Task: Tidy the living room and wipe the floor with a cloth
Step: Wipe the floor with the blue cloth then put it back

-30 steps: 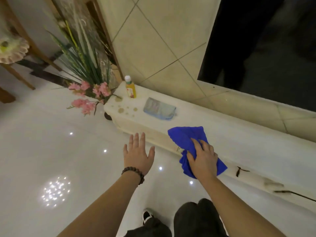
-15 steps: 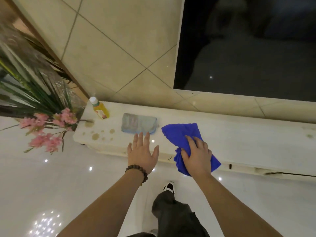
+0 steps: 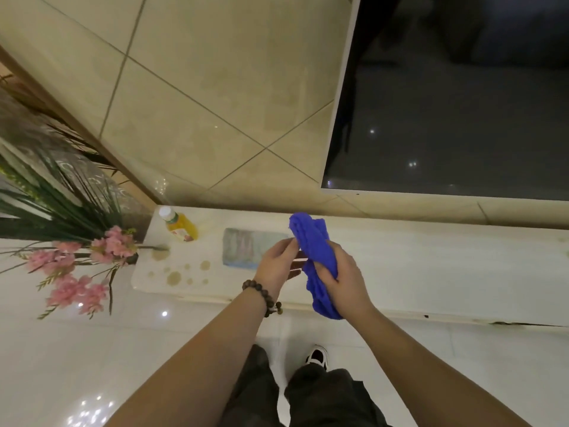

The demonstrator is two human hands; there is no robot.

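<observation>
My right hand [image 3: 345, 278] grips a bunched blue cloth [image 3: 314, 241], lifted off the white ledge [image 3: 431, 266]. My left hand [image 3: 277, 266], with a bead bracelet on its wrist, is raised beside the cloth, and its fingertips touch the cloth's edge. Brown spill spots [image 3: 181, 272] mark the ledge's left end. A small bottle of yellow drink [image 3: 180, 224] stands at the ledge's far left corner. A flat pale blue packet [image 3: 249, 251] lies on the ledge behind my left hand.
A vase of pink flowers and long green leaves [image 3: 77, 260] stands on the floor left of the ledge. A dark screen [image 3: 462, 103] hangs on the tiled wall above. The glossy white floor [image 3: 77, 349] lies below, with my legs and a shoe [image 3: 317, 355] on it.
My right hand has lifted the cloth off the ledge and bunched it. My left hand has risen from near the ledge edge to the cloth. The view has tilted upward.
</observation>
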